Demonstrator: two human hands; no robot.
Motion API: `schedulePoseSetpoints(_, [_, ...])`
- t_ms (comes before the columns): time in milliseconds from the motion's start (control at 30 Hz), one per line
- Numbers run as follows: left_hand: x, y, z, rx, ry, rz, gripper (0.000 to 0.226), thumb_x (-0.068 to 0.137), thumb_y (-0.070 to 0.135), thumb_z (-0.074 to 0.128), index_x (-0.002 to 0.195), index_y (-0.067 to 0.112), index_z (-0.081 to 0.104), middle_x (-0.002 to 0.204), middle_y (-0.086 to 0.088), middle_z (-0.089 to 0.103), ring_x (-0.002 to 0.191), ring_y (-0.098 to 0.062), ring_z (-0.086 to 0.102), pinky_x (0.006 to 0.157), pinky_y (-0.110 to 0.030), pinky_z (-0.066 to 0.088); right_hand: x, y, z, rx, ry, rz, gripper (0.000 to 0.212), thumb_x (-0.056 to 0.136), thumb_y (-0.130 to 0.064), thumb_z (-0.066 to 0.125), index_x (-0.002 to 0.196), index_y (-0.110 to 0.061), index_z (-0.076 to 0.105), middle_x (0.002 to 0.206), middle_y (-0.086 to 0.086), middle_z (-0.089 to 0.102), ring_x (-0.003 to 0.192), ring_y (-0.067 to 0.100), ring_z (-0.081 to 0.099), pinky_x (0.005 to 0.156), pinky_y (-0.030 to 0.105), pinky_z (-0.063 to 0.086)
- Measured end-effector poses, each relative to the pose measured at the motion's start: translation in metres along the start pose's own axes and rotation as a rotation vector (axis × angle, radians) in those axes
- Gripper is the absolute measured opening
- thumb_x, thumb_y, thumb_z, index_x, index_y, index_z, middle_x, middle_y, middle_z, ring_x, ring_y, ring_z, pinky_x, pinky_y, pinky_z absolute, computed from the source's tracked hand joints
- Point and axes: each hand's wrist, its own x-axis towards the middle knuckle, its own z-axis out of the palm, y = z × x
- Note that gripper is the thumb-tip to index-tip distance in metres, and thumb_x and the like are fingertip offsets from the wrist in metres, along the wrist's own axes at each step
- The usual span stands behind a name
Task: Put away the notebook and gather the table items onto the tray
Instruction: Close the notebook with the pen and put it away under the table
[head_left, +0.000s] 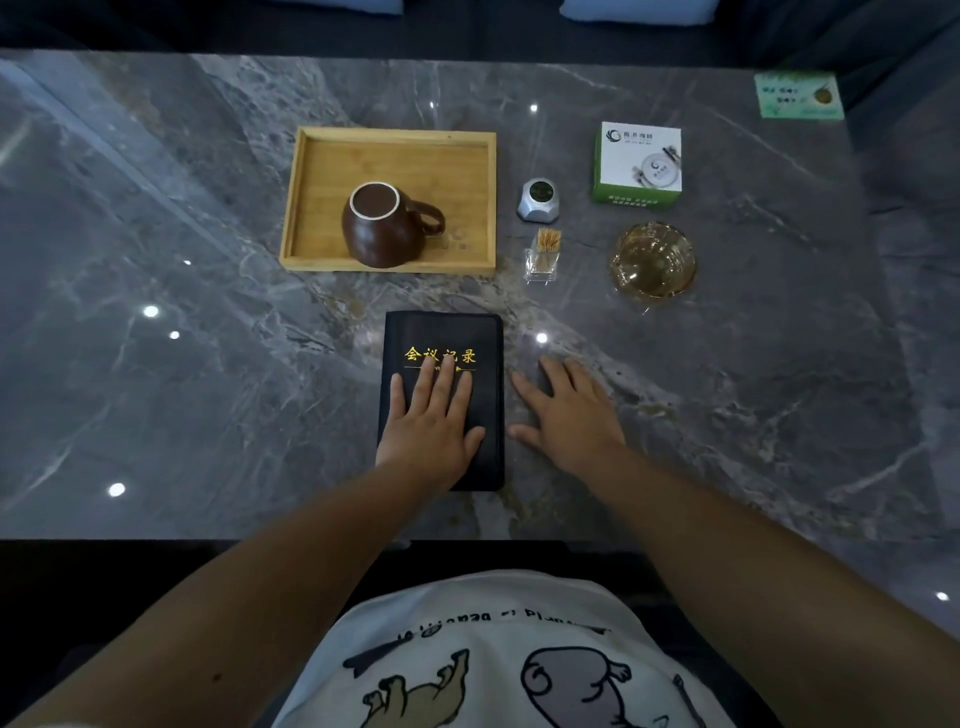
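Left hand (428, 423), fingers extended and slightly spread, lies palm-down on the closed black notebook (485, 374). Right hand (563, 410), fingers spread, rests flat on the tabletop (208, 389) just beside the notebook's right edge. The notebook lies flat near the tabletop's near edge, long axis running away from the person, gold title upright. Beyond it, a wooden tray (322, 171) holds an inverted brown mug (382, 228).

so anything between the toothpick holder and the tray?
Nothing visible. The toothpick holder stands just right of the tray, with bare table between. On the tray, the upside-down mug takes the near middle; the rest is free.
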Motion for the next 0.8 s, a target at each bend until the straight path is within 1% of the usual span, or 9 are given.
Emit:
schedulePoseSetpoints(133, [0.000,-0.001,0.005,0.024,0.014,0.006,0.069,0.092,0.058,-0.003,0.147,0.017,-0.013,0.159,-0.010,-0.011,0.142,-0.029,-0.023,0.111,-0.058,-0.013,-0.001,0.000,0.001,0.010,-0.015,-0.002,0.066,0.092,-0.062,0.034,0.150,-0.037,0.013,0.160,0.007,0.010,0.144,0.033,0.007,0.115,0.048,0.016])
schedulePoseSetpoints(233, [0.000,0.000,0.007,0.030,0.020,0.010,0.068,0.092,0.057,-0.002,0.146,0.017,-0.014,0.159,-0.011,-0.010,0.142,-0.029,-0.022,0.111,-0.058,-0.013,0.001,-0.003,-0.003,0.167,0.088,0.029,0.049,0.096,-0.045,0.039,0.141,-0.026,0.041,0.152,0.009,0.030,0.139,0.032,0.023,0.110,0.044,0.025])
schedulePoseSetpoints(300, [0.000,0.000,0.007,0.035,0.026,0.014,0.069,0.092,0.057,-0.003,0.147,0.016,-0.012,0.159,-0.011,-0.009,0.142,-0.029,-0.021,0.111,-0.059,-0.012,0.003,-0.009,-0.007,0.293,0.175,0.063,0.041,0.096,-0.038,0.042,0.130,-0.018,0.052,0.138,0.009,0.047,0.125,0.031,0.041,0.100,0.040,0.036])
schedulePoseSetpoints(367, [0.000,-0.001,0.007,0.028,0.021,0.017,0.070,0.092,0.057,-0.003,0.148,0.016,-0.010,0.159,-0.010,-0.009,0.142,-0.028,-0.021,0.111,-0.058,-0.012,0.003,-0.021,-0.008,0.368,0.169,0.111,0.041,0.096,-0.040,0.043,0.126,-0.015,0.053,0.124,0.010,0.055,0.110,0.030,0.053,0.087,0.039,0.044])
schedulePoseSetpoints(533, [-0.001,-0.006,0.000,-0.026,-0.031,0.050,0.068,0.094,0.056,0.006,0.149,0.017,-0.006,0.158,-0.007,-0.014,0.142,-0.026,-0.023,0.113,-0.056,-0.011,0.006,-0.041,-0.006,0.413,0.039,0.273,0.036,0.092,-0.050,0.047,0.098,-0.016,0.056,0.098,0.009,0.065,0.090,0.029,0.061,0.068,0.035,0.044])
schedulePoseSetpoints(600, [-0.002,-0.015,-0.007,-0.122,0.010,0.110,0.063,0.097,0.048,0.021,0.150,0.016,0.011,0.160,-0.007,-0.002,0.145,-0.025,-0.011,0.114,-0.052,-0.005,0.010,-0.040,-0.009,0.414,-0.006,0.286,0.037,0.091,-0.052,0.048,0.093,-0.016,0.056,0.090,0.008,0.065,0.086,0.030,0.062,0.066,0.035,0.045])
schedulePoseSetpoints(667, [-0.006,-0.027,-0.013,-0.356,0.135,0.116,0.052,0.097,0.032,0.042,0.143,0.009,0.035,0.157,-0.012,0.020,0.145,-0.029,0.010,0.115,-0.046,0.007,0.012,-0.036,-0.014,0.451,-0.054,0.298,0.037,0.091,-0.053,0.049,0.084,-0.016,0.055,0.078,0.006,0.061,0.079,0.030,0.061,0.061,0.032,0.041])
schedulePoseSetpoints(733, [-0.014,-0.042,-0.017,-0.603,0.251,-0.055,0.044,0.092,0.016,0.053,0.134,0.002,0.048,0.149,-0.019,0.035,0.138,-0.035,0.029,0.114,-0.043,0.022,0.013,-0.037,-0.017,0.474,-0.077,0.316,0.041,0.091,-0.051,0.052,0.071,-0.015,0.050,0.068,0.005,0.055,0.074,0.031,0.061,0.058,0.030,0.037])
schedulePoseSetpoints(800, [-0.021,-0.057,-0.017,-0.761,0.210,-0.321,0.037,0.092,0.016,0.052,0.126,0.002,0.051,0.140,-0.020,0.043,0.129,-0.035,0.041,0.105,-0.041,0.034,0.014,-0.044,-0.019,0.478,-0.069,0.339,0.042,0.091,-0.045,0.054,0.066,-0.012,0.051,0.066,0.008,0.056,0.073,0.033,0.062,0.058,0.030,0.038])
